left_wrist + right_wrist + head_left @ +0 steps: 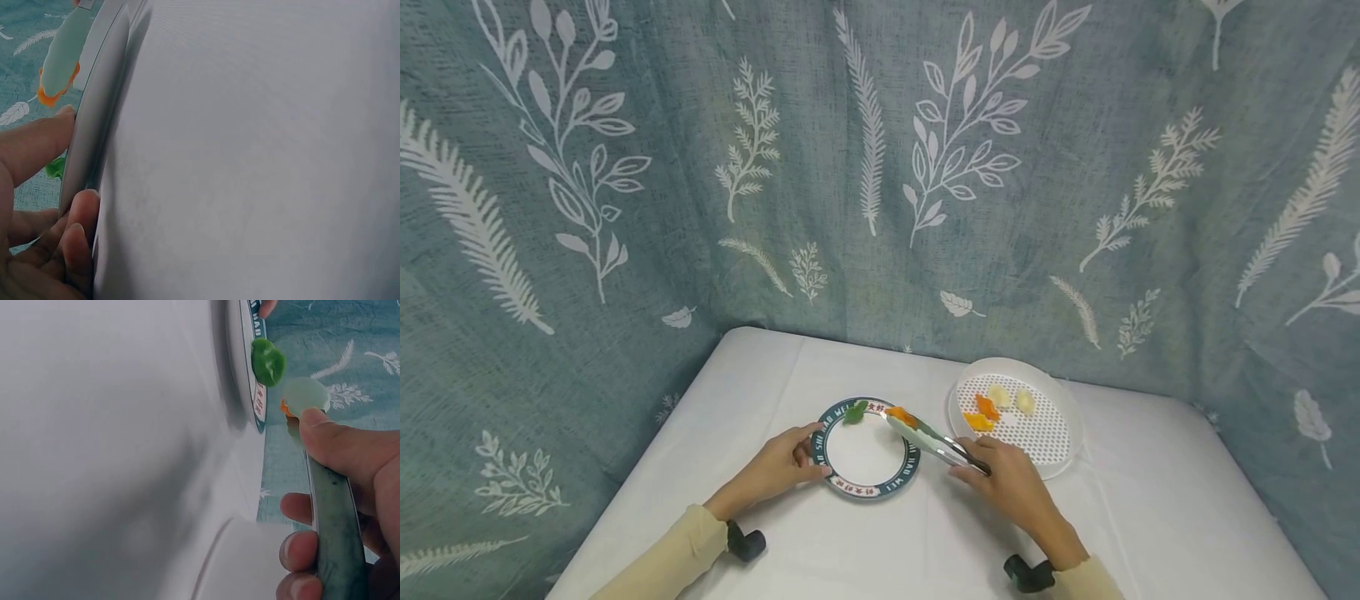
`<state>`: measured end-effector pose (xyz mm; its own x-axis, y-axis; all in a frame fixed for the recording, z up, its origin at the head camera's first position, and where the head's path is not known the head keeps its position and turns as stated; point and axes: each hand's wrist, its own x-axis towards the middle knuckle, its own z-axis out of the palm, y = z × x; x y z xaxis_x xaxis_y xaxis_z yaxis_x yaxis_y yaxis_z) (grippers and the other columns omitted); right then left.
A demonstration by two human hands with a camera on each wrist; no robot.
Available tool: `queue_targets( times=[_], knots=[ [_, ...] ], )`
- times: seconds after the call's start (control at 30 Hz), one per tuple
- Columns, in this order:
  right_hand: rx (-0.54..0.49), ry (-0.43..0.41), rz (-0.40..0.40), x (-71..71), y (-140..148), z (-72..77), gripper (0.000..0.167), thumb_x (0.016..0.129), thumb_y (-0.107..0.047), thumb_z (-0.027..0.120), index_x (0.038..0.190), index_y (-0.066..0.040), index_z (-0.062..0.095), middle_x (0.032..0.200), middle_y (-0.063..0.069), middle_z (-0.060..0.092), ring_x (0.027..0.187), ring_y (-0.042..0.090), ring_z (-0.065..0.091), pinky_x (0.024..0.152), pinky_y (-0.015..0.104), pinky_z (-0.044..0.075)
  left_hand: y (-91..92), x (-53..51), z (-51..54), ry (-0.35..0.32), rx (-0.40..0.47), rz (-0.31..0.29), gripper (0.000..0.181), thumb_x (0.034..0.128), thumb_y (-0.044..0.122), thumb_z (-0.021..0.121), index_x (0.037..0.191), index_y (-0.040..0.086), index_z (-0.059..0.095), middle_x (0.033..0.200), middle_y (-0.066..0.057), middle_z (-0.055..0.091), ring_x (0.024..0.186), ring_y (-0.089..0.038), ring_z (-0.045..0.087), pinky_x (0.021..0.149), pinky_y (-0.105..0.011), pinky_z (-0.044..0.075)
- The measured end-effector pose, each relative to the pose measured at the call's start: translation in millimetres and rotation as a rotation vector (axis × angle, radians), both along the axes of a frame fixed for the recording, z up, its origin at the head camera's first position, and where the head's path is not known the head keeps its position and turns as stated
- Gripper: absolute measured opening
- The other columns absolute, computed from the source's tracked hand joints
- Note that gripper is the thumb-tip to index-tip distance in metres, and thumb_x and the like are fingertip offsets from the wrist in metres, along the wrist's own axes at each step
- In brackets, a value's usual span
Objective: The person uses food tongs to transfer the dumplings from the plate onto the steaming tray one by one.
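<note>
**Tongs (pixel 942 448) hold an orange piece (pixel 903 417) above the plate (pixel 863 454)**

At lower centre of the head view, the left hand (pixel 781 462) grips the plate's left rim — thumb above, fingers below. Right of it, the right hand (pixel 1011 483) is clamped round the tongs. A green piece (pixel 854 412) lies at the plate's upper left; the white tray (pixel 1037 446), further right, bears orange and pale pieces (pixel 1025 402).
</note>
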<state>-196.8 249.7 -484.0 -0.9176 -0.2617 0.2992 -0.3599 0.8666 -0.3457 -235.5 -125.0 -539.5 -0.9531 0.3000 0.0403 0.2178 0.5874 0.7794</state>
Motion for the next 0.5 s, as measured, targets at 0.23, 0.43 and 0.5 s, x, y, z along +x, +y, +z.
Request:
queue_targets(
  times=[0.23, 0.43, 0.5],
  knots=[
    [0.016, 0.016, -0.013, 3.8, 13.8, 4.1, 0.051, 0.083, -0.036, 0.086, 0.126, -0.01, 0.075, 0.09, -0.007, 0.068, 0.07, 0.009, 0.05, 0.061, 0.026, 0.044, 0.1, -0.8, -1.5, 0.007, -0.01, -0.005, 0.081, 0.0842, 0.033, 0.086, 0.151, 0.005, 0.05, 0.092, 0.003, 0.057, 0.077, -0.012, 0.053, 0.064, -0.026, 0.046],
    [0.013, 0.01, -0.043, 7.4, 23.1, 9.0, 0.052, 0.084, -0.037, 0.085, 0.127, -0.009, 0.074, 0.093, -0.004, 0.07, 0.068, 0.009, 0.048, 0.058, 0.025, 0.042, -0.9, -1.5, -1.1, 0.014, -0.018, -0.01, 0.081, 0.0841, 0.033, 0.086, 0.151, 0.005, 0.05, 0.092, 0.003, 0.057, 0.077, -0.011, 0.053, 0.065, -0.025, 0.046],
    [0.019, 0.024, -0.045, 9.1, 26.8, 10.5, 0.053, 0.085, -0.038, 0.085, 0.127, -0.009, 0.074, 0.091, -0.003, 0.069, 0.067, 0.008, 0.047, 0.057, 0.025, 0.041, -1.3, -1.9, -1.3, 0.013, -0.016, -0.007, 0.081, 0.0839, 0.033, 0.087, 0.151, 0.005, 0.05, 0.092, 0.003, 0.057, 0.077, -0.011, 0.053, 0.065, -0.025, 0.046]
  ],
)
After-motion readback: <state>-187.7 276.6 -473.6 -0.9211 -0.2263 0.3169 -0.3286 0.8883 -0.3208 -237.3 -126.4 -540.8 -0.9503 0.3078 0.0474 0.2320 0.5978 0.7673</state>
